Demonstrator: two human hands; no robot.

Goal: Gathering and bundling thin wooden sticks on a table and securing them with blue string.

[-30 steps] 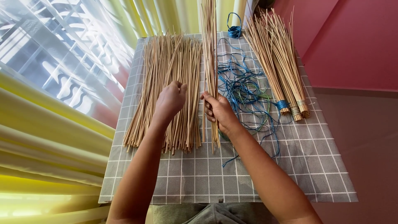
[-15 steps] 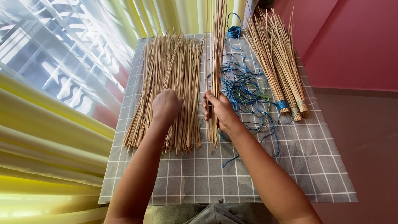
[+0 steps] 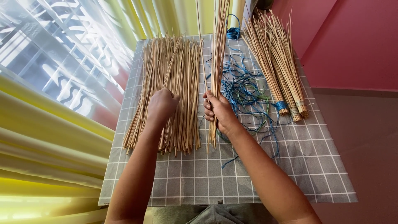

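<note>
My right hand [image 3: 219,111] grips a thin bunch of tan sticks [image 3: 218,45] held upright, their tips rising past the top of the view. My left hand [image 3: 162,104] rests closed on a wide loose pile of tan sticks [image 3: 172,79] spread on a grey checked cloth [image 3: 224,178]; whether it pinches a stick I cannot tell. A tangle of blue string [image 3: 244,93] lies just right of my right hand.
Tied bundles of sticks [image 3: 277,66] lie at the right of the cloth, bound with blue and tan string. A blue string spool [image 3: 233,33] sits at the far edge. Yellow curtains [image 3: 45,141] hang on the left, a pink wall [image 3: 348,45] on the right.
My left hand has drawn back toward me and closed over the loose pile. The right hand's bunch has tilted more upright.
</note>
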